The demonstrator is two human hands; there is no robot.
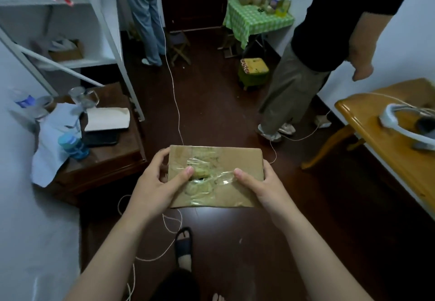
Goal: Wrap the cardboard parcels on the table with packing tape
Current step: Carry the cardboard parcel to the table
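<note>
Parcel [215,176], already crossed with clear tape [211,176], hangs above the floor, left hand [155,183] and right hand [259,183] closed on opposite edges, thumbs flattening it.

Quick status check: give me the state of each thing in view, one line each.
Cardboard parcel: held up over the floor, top face partly taped, with a dark hole.
Clear tape: wrinkled, stuck across the hole.
Left hand: gripping parcel's left edge, thumb on tape.
Right hand: gripping parcel's right edge, thumb on tape.
</note>
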